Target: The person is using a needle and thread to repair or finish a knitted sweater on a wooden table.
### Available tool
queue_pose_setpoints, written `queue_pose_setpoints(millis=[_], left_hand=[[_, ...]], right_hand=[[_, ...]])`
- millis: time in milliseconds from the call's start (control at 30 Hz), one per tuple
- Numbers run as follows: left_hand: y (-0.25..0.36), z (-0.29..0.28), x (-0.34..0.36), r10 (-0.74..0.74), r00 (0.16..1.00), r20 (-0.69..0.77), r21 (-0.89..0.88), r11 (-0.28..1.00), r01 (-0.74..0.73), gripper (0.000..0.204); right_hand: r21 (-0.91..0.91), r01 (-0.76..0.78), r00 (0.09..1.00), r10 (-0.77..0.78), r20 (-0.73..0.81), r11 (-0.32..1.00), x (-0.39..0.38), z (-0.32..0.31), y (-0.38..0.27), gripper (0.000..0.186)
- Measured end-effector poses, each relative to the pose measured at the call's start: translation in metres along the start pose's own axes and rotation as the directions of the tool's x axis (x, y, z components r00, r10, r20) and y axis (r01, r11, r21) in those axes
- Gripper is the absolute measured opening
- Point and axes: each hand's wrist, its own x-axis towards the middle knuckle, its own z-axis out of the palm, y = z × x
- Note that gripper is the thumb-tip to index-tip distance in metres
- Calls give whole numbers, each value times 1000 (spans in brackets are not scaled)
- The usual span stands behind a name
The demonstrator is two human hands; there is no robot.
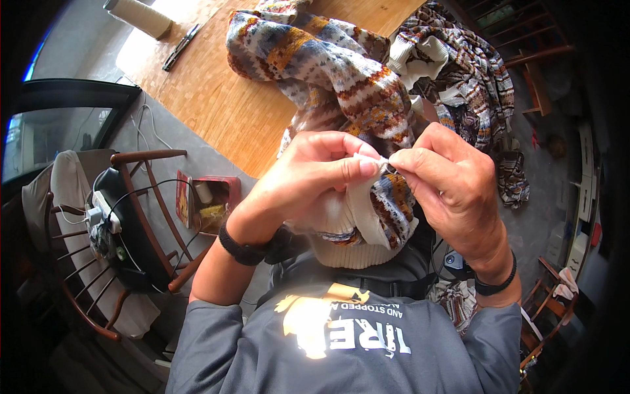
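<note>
A knitted sweater (pixel 374 85) in white, brown, blue and mustard runs from the table down into my lap. Its cream ribbed edge (pixel 357 255) hangs below my hands. My left hand (pixel 305 172) is closed, pinching the cream border of the knit between thumb and forefinger. Close beside it, the thumb and forefinger of my right hand (pixel 453 187) are pressed together at the same border. Whatever lies between those right fingertips is too small to make out.
A yarn cone (pixel 139 18) and dark snips (pixel 180 47) lie on the wooden table (pixel 216 98). More patterned knitwear (pixel 472 79) is heaped at the right. At the left stand a wooden chair (pixel 149 155), with a power strip (pixel 106 211) and cords, and a red box (pixel 226 190) holding spools.
</note>
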Motion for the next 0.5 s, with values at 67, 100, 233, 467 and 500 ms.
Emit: queue_pose_setpoints(millis=[67, 100, 233, 467, 500], left_hand=[[-1, 0, 0, 9, 1000, 7, -4, 1000, -9, 15], [-2, 1, 0, 24, 1000, 1, 10, 1000, -24, 18], [-3, 1, 1, 40, 999, -1, 38, 999, -40, 21], [-3, 1, 0, 24, 1000, 19, 12, 1000, -25, 21], [-2, 1, 0, 24, 1000, 19, 18, 1000, -24, 21]], right_hand=[[4, -5, 1000, 5, 11, 1000, 1, -1, 0, 20], [7, -9, 1000, 9, 20, 1000, 1, -1, -1, 20], [1, -11, 999, 11, 36, 1000, 1, -2, -2, 20], [5, -11, 999, 11, 51, 1000, 2, -2, -2, 19], [11, -6, 999, 5, 47, 1000, 3, -2, -3, 19]])
